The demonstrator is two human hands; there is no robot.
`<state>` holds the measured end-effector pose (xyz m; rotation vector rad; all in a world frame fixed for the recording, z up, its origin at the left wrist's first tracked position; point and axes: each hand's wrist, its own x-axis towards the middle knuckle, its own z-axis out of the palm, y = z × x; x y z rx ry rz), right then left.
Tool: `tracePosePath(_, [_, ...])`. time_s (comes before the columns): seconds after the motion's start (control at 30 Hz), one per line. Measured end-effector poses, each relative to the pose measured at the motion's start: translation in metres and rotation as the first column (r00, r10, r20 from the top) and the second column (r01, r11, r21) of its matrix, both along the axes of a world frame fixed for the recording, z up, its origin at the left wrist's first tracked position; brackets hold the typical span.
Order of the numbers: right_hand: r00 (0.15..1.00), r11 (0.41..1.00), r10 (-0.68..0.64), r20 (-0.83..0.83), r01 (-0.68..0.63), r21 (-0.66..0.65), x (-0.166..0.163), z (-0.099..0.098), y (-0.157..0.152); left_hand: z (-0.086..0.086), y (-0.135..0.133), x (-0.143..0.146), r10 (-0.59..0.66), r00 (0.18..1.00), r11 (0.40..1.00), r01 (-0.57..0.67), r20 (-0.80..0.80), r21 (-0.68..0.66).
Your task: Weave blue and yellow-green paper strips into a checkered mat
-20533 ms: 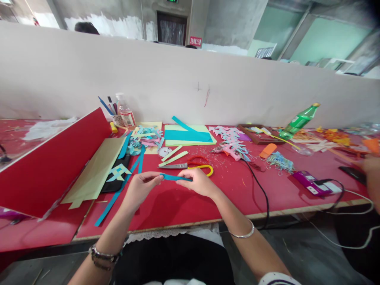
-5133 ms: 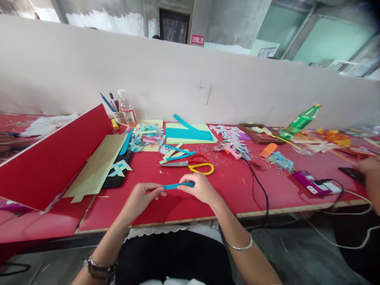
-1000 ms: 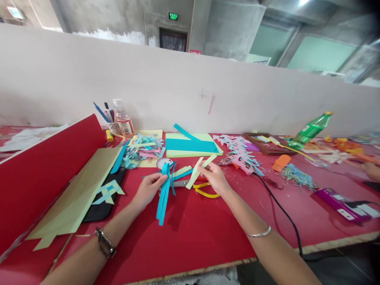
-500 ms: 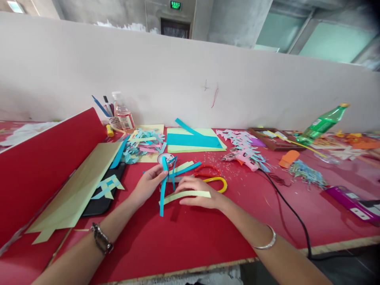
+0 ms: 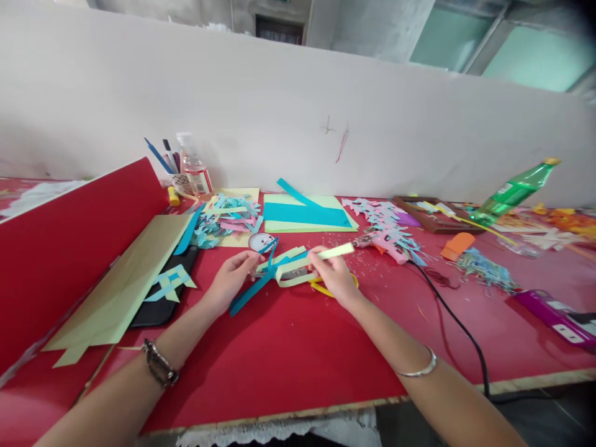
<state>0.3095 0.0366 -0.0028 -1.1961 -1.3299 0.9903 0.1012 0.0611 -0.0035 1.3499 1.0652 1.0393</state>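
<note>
Thing 1, blue paper strip (image 5: 244,297): long, narrow, doubled over, slanting, upper end pinched in left hand (image 5: 230,279), lower end low by the red counter (image 5: 298,360). Thing 2, pale green strip (image 5: 338,251): narrow, bent in a loop, crossing the blue one; held by right hand (image 5: 333,276), free end sticking out to the right.

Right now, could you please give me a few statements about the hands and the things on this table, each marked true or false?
1. The right hand pinches a pale green paper strip. True.
2. The left hand is empty. False: it holds blue paper strips.
3. The scissors lie on the red table by the right hand. True.
4. The green bottle stands upright. False: it is tilted over.
</note>
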Motion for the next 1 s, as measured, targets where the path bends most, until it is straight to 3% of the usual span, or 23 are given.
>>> tracePosePath(0.13, [0.929, 0.996, -0.090, -0.358, 0.073, -0.060, 0.002, 0.002, 0.005, 0.006, 0.003, -0.006, 0.092, 0.963, 0.971, -0.031, -0.253, 0.236])
tracePosePath(0.23, [0.854, 0.993, -0.103, -0.509, 0.056, -0.107, 0.002, 0.007, 0.006, 0.009, 0.001, -0.008, 0.064, 0.834, 0.904, 0.184, -0.548, 0.385])
tracePosePath(0.37, [0.801, 0.986, -0.094, -0.591, -0.007, -0.166, 0.002, 0.011, 0.006, 0.007, -0.007, -0.004, 0.051, 0.657, 0.842, 0.377, -0.752, 0.387])
tracePosePath(0.5, [0.791, 0.978, -0.055, -0.610, -0.081, -0.193, 0.002, 0.010, 0.006, 0.000, -0.009, -0.001, 0.048, 0.592, 0.809, 0.449, -0.805, 0.379])
tracePosePath(0.67, [0.725, 0.965, 0.035, -0.688, -0.203, -0.165, 0.004, 0.010, 0.005, -0.003, -0.003, -0.003, 0.018, 0.619, 0.804, 0.458, -0.785, 0.379])
tracePosePath(0.77, [0.690, 0.967, 0.071, -0.720, -0.225, -0.120, 0.005, 0.013, 0.003, -0.002, -0.002, -0.003, 0.007, 0.688, 0.819, 0.412, -0.726, 0.399])
tracePosePath(0.83, [0.707, 0.968, 0.092, -0.701, -0.229, -0.103, 0.005, 0.016, 0.000, -0.002, -0.003, -0.002, -0.013, 0.762, 0.853, 0.347, -0.648, 0.390])
tracePosePath(1.0, [0.766, 0.952, 0.196, -0.612, -0.299, -0.069, 0.001, 0.020, -0.006, 0.004, -0.007, 0.004, -0.128, 0.906, 0.955, 0.223, -0.405, 0.197])
